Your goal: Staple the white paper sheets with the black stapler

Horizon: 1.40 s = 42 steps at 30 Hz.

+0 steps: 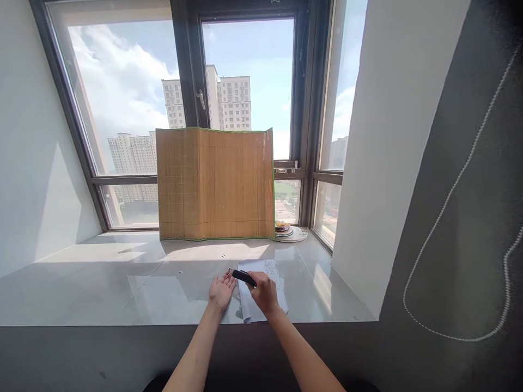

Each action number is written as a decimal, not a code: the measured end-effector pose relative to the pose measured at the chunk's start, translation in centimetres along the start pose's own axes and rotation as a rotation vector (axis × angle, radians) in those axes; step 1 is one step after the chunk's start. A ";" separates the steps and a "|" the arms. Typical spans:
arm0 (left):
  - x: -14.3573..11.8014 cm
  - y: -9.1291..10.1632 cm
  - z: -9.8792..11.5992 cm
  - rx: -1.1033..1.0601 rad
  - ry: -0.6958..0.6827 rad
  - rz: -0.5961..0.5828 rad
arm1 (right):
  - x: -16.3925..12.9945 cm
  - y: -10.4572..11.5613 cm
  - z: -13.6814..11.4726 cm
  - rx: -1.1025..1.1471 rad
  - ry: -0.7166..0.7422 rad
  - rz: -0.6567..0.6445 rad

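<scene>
Right hand [265,292] fingers closed round black stapler [244,278], held just above paper sheets [261,305] near surface [122,288] front edge. Left hand [221,291] open, palm up, empty, beside stapler tip. Stapler likely rigid, light, smooth; grip mid-body. Paper thin, floppy. Beyond: bamboo mat [215,184] upright, plates [291,232] beside it, window [245,81].

- Window [122,109]: large, dark-framed, several panes, with a handle [201,99] on the centre frame.
- Outside view: high-rise blocks [229,100] under a blue sky with white clouds.
- Sill [102,283]: wide, glossy, pale grey; bright sunlight falls across it.
- Bamboo screen [214,184]: stands upright on the sill against the glass, green-edged.
- Plates [288,231]: stacked just beside the screen's right end.
- Walls [32,163]: white on both sides.
- Bead cord [461,218]: hangs looped at the right.
</scene>
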State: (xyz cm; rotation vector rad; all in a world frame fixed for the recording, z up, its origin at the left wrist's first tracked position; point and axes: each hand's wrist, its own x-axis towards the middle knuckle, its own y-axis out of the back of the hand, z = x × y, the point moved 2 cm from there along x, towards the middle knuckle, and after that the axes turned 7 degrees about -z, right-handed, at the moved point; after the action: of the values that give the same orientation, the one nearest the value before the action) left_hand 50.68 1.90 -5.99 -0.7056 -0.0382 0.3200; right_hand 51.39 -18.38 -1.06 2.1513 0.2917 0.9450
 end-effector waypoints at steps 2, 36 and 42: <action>0.1 0.2 0.1 -0.057 0.003 -0.048 | -0.3 -0.6 -1.3 -0.062 0.161 0.024; -2.0 -2.7 -2.1 0.418 -0.307 -0.131 | -1.1 -0.8 -0.5 0.114 -0.170 0.228; -3.2 -3.2 -1.6 0.525 -0.310 -0.198 | 0.7 -1.9 -3.4 0.198 0.135 -0.057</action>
State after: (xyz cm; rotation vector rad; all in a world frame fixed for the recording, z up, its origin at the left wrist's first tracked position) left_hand 48.71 -2.33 -4.90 -0.1250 -0.3054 0.2321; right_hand 49.66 -14.85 -0.50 2.2475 0.5300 1.0688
